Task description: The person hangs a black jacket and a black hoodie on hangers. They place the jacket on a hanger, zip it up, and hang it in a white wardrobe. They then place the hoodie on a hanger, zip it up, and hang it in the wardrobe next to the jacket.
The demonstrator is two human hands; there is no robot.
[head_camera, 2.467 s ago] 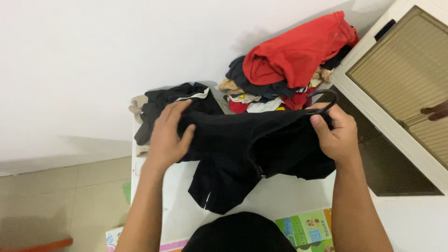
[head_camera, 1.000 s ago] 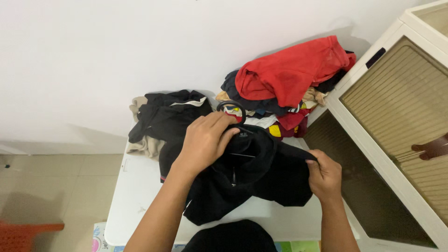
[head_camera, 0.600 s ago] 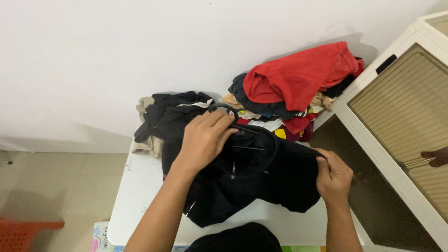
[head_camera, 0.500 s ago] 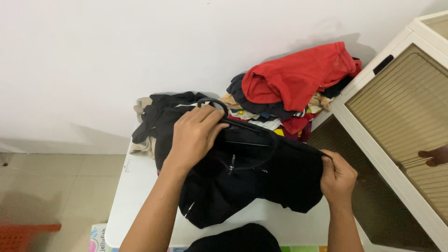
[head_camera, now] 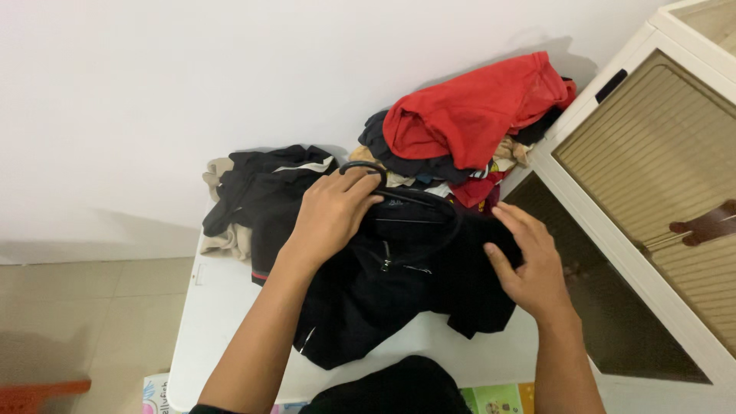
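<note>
Your left hand (head_camera: 331,216) grips black plastic hanger (head_camera: 399,201) at hook, inside collar of black zip-neck garment (head_camera: 391,291) on white bench (head_camera: 222,307). Right hand (head_camera: 529,264) open, flat on right shoulder. Hanger seated; smoothing left. Red-topped clothes pile (head_camera: 468,115) waits far right.

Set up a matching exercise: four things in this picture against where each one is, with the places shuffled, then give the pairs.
1. left hand
2. right hand
3. red garment
4. cabinet

a. on top of the clothes pile by the wall
b. at the hanger hook, on the black top's collar
c. standing right of the table
d. open, on the black top's right side

Pairs: 1-b, 2-d, 3-a, 4-c
</note>
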